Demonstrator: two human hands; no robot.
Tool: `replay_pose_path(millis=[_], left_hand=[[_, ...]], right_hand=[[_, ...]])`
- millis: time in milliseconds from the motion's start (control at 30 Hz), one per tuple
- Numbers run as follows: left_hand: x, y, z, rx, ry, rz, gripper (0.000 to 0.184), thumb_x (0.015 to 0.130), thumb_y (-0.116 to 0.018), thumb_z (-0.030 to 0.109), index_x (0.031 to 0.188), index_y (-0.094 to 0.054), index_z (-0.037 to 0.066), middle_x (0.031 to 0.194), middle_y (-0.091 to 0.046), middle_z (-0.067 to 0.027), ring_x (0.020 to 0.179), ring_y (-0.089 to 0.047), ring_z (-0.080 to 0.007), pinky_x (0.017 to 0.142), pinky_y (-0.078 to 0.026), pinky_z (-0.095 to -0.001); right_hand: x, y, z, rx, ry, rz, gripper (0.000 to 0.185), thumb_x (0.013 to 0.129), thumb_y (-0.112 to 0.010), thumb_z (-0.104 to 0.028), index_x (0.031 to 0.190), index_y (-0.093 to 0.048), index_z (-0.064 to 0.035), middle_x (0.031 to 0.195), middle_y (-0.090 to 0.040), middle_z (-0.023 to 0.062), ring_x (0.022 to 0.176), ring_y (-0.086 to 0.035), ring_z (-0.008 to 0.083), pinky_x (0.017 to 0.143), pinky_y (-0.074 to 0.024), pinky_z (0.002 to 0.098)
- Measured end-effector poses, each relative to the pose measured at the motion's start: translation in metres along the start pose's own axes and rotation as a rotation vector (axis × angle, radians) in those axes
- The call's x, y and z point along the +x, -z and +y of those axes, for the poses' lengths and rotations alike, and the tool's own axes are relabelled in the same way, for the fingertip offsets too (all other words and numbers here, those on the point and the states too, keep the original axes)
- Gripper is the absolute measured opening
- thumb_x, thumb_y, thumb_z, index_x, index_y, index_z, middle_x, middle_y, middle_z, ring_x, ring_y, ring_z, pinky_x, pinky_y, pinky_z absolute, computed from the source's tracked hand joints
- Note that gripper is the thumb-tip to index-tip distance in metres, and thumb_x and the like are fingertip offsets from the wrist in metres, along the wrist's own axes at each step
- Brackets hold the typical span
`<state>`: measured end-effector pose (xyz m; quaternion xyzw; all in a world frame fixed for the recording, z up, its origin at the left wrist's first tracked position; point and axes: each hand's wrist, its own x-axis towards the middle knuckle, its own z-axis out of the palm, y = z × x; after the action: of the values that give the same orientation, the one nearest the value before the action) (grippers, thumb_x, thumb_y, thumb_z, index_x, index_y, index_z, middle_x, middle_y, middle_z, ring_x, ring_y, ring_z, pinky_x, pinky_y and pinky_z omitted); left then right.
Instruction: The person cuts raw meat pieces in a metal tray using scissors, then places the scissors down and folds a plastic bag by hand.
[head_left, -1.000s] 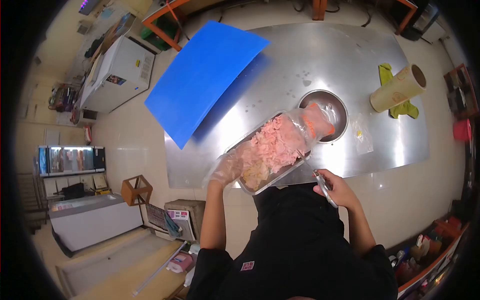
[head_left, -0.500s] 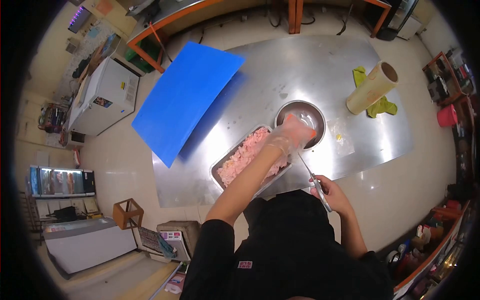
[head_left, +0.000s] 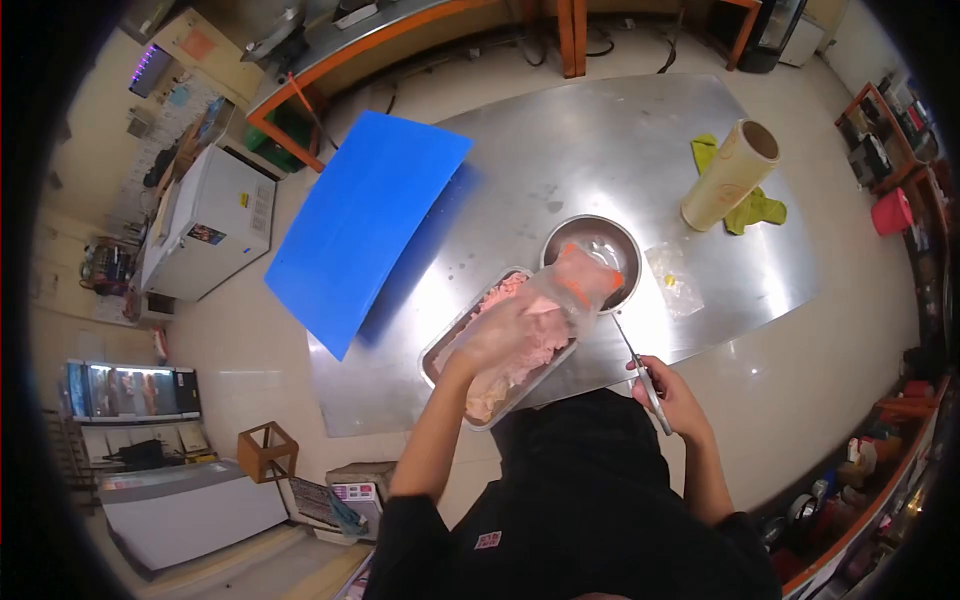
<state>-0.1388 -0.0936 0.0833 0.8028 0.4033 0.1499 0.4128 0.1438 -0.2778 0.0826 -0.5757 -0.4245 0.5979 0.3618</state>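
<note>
Slanting from the right hand (head_left: 677, 396), a long tool (head_left: 652, 394) points toward the bowl (head_left: 628, 248).

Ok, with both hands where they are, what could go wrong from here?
The right hand holds a long metal tool with its tip close to the bowl; it might nick the plastic bag that reaches over the bowl. The tray sits close to the near edge of the table, so a push from the left hand, which is over the pink pieces, could perhaps tip it.
</note>
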Motion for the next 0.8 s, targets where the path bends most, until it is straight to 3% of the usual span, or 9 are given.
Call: replay_pose_path(millis=[33, 133, 333, 433, 667, 733, 800], left_hand=[[-0.023, -0.001, -0.029, -0.100, -0.033, 0.131, 0.035, 0.101, -0.056, 0.024, 0.125, -0.060, 0.000, 0.104, -0.070, -0.0149, 0.091, -0.070, -0.0284, 0.072, -0.057, -0.0368], [-0.070, 0.015, -0.002, -0.687, 0.527, 0.169, 0.031, 0.099, -0.055, 0.022, 0.119, -0.060, -0.002, 0.107, -0.064, -0.0113, 0.093, -0.070, -0.0236, 0.070, -0.059, -0.0328], [-0.126, -0.016, -0.017, -0.732, 0.433, 0.559, 0.028, 0.104, -0.052, 0.028, 0.108, -0.061, 0.002, 0.091, -0.064, -0.0041, 0.078, -0.066, -0.0130, 0.063, -0.056, -0.0274], [-0.145, -0.023, -0.025, -0.702, 0.512, 0.632, 0.025, 0.104, -0.053, 0.027, 0.103, -0.061, 0.003, 0.083, -0.063, -0.0021, 0.073, -0.063, -0.0105, 0.062, -0.055, -0.0263], [-0.162, -0.018, -0.017, -0.836, 0.666, 0.729, 0.023, 0.105, -0.050, 0.024, 0.107, -0.061, 0.004, 0.081, -0.063, -0.0043, 0.071, -0.063, -0.0104, 0.063, -0.055, -0.0270], [-0.161, -0.009, -0.006, -0.902, 0.703, 0.735, 0.023, 0.106, -0.049, 0.024, 0.108, -0.060, 0.004, 0.083, -0.064, -0.0052, 0.073, -0.063, -0.0110, 0.065, -0.055, -0.0286], [-0.170, -0.029, -0.039, -0.753, 0.599, 0.844, 0.025, 0.106, -0.049, 0.028, 0.109, -0.059, 0.005, 0.089, -0.065, -0.0051, 0.077, -0.063, -0.0120, 0.066, -0.054, -0.0295]], right_hand=[[0.002, -0.004, 0.001, -0.007, 0.016, -0.031, 0.049, 0.092, -0.076, -0.029, 0.128, -0.057, -0.0026, 0.095, -0.060, 0.0020, 0.087, -0.056, 0.0106, 0.080, -0.0479, 0.0283], [0.023, -0.028, -0.008, -0.188, 0.030, -0.195, 0.057, 0.089, -0.078, -0.036, 0.131, -0.056, -0.0033, 0.093, -0.061, 0.0052, 0.085, -0.058, 0.0146, 0.079, -0.0489, 0.0307], [0.062, -0.086, -0.021, -0.332, 0.017, -0.479, 0.064, 0.086, -0.079, -0.043, 0.132, -0.057, -0.0037, 0.090, -0.066, 0.0093, 0.080, -0.062, 0.0188, 0.074, -0.0502, 0.0335], [0.074, -0.099, -0.025, -0.362, 0.000, -0.592, 0.063, 0.086, -0.079, -0.044, 0.130, -0.059, -0.0038, 0.089, -0.066, 0.0083, 0.079, -0.062, 0.0180, 0.074, -0.0500, 0.0337], [0.082, -0.119, -0.037, -0.405, -0.067, -0.720, 0.055, 0.088, -0.079, -0.037, 0.127, -0.061, -0.0020, 0.089, -0.067, 0.0054, 0.078, -0.061, 0.0155, 0.073, -0.0490, 0.0303], [0.080, -0.123, -0.035, -0.236, -0.151, -0.704, 0.049, 0.091, -0.077, -0.031, 0.127, -0.061, -0.0025, 0.085, -0.065, 0.0033, 0.072, -0.060, 0.0127, 0.066, -0.0483, 0.0274], [0.078, -0.124, -0.035, -0.107, -0.245, -0.669, 0.044, 0.093, -0.075, -0.028, 0.127, -0.061, -0.0033, 0.080, -0.062, 0.0011, 0.066, -0.058, 0.0100, 0.059, -0.0467, 0.0247]])
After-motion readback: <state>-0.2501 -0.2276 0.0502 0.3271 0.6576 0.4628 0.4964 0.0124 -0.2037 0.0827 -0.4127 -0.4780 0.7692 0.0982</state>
